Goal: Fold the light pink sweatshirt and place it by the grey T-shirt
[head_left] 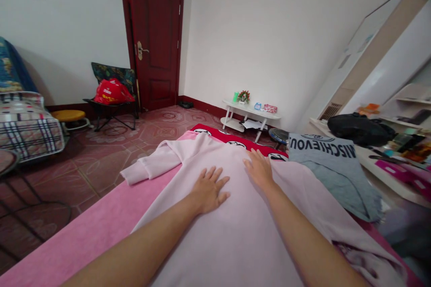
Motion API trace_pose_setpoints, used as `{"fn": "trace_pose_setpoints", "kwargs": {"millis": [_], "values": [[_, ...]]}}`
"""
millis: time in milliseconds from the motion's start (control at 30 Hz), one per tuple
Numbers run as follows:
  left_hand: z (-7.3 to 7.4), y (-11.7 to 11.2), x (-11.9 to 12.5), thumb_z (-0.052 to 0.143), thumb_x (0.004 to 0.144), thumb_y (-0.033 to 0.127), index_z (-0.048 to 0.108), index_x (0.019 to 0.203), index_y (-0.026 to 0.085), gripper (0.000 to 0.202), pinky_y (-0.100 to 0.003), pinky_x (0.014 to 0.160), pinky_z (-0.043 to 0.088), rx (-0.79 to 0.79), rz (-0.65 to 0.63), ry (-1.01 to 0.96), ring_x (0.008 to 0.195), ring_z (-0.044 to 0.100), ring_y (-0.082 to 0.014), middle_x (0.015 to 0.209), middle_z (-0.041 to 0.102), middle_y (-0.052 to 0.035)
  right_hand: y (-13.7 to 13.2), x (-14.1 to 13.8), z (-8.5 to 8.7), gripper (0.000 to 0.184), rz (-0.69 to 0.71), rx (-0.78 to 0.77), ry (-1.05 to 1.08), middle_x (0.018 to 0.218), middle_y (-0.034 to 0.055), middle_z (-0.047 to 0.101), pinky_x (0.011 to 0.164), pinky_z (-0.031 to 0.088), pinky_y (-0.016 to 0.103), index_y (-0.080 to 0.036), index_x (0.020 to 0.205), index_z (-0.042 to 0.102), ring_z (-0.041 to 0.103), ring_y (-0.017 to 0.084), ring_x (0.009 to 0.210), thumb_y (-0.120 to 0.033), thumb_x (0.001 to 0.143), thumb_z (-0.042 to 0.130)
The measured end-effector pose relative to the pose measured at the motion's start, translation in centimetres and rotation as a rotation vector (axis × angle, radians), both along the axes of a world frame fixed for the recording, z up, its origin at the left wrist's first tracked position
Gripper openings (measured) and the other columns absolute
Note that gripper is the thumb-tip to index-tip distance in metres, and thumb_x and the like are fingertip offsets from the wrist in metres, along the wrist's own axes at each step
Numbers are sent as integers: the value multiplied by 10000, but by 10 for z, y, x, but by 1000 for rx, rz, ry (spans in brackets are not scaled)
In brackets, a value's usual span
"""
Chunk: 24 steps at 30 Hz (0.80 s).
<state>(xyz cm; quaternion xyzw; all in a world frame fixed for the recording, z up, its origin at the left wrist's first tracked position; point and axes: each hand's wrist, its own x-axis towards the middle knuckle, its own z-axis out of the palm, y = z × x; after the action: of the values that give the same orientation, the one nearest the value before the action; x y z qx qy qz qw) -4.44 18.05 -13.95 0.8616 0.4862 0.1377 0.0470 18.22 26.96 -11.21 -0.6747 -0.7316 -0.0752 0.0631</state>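
Observation:
A pale pink sweatshirt (235, 233) lies spread across a pink-covered bed (87, 233), one sleeve (151, 163) hanging toward the left edge. My left hand (209, 190) lies flat on its middle, fingers spread. My right hand (259, 168) rests palm down a little farther up the same garment, fingers stretched out. Neither hand holds anything. A grey garment with dark lettering (332, 170) lies to the right of the sweatshirt.
A red patterned cloth (235, 141) shows at the bed's far end. Beyond it stands a low white table (251, 114) with small items. A dark red door (155, 36), a folding chair with a red bag (112, 92), and a cluttered shelf with a black bag (358, 128) surround the bed.

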Motion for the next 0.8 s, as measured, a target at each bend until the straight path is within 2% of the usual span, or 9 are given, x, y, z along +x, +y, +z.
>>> {"fn": "trace_pose_setpoints", "kwargs": {"millis": [67,167,300,467,567,633,700,733,800], "values": [[-1,0,0,201,919,635,341,1444,314,631,-554,1128,123,0,3,-5,1425,165,-318,1556,223,-69,1,-7,-18,548,23,-25,49,1554,24,239,1121,155,520,-316,1466,271,161,243,1430,-494,950,228],[-1,1,0,205,914,644,349,1440,318,635,-562,1124,135,-3,4,-15,1425,164,-321,1554,231,-68,4,-7,-37,597,-63,-179,87,1574,18,168,1108,169,542,-321,1484,208,136,252,1435,-549,932,212],[-1,2,-2,229,909,650,359,1435,308,641,-570,1117,148,-4,2,-35,1421,174,-328,1549,242,-82,-4,-14,-39,615,-157,-223,92,1586,25,103,1101,152,562,-314,1494,172,84,266,1444,-554,928,176],[-1,-2,-5,337,907,612,419,1403,286,599,-554,1115,186,10,-25,-109,1401,239,-324,1524,303,-91,-46,-26,-38,636,-201,-174,84,1579,37,140,1105,142,554,-297,1492,201,106,283,1438,-571,920,155],[-1,-2,-8,506,862,538,534,1307,285,512,-430,1108,288,34,-1,-188,1329,388,-264,1441,449,-49,-71,-27,-39,634,-202,-139,65,1572,43,174,1105,156,535,-289,1488,225,134,279,1432,-567,922,159],[4,1,-16,568,847,415,594,1226,270,407,-300,1055,366,50,77,-221,1219,504,-189,1324,567,-19,-82,-26,-39,632,-197,-108,62,1565,46,199,1104,169,522,-279,1483,244,155,278,1426,-563,924,169],[14,6,-34,529,864,281,600,1199,225,347,-249,1022,386,81,218,-239,1157,540,-156,1253,605,-34,-89,-24,-38,627,-193,-86,72,1559,47,220,1104,178,514,-272,1478,266,172,279,1422,-556,925,181],[22,9,-47,490,872,234,584,1208,198,351,-270,1034,375,103,307,-245,1169,527,-168,1257,594,-60,-90,-24,-38,625,-190,-82,81,1557,48,226,1104,181,513,-269,1475,276,178,280,1420,-553,925,187],[39,15,-80,444,875,209,522,1263,158,399,-383,1076,321,144,491,-240,1255,445,-238,1329,519,-125,-92,-23,-37,623,-186,-83,97,1555,51,232,1105,180,515,-261,1471,289,180,281,1420,-548,925,202]]}}
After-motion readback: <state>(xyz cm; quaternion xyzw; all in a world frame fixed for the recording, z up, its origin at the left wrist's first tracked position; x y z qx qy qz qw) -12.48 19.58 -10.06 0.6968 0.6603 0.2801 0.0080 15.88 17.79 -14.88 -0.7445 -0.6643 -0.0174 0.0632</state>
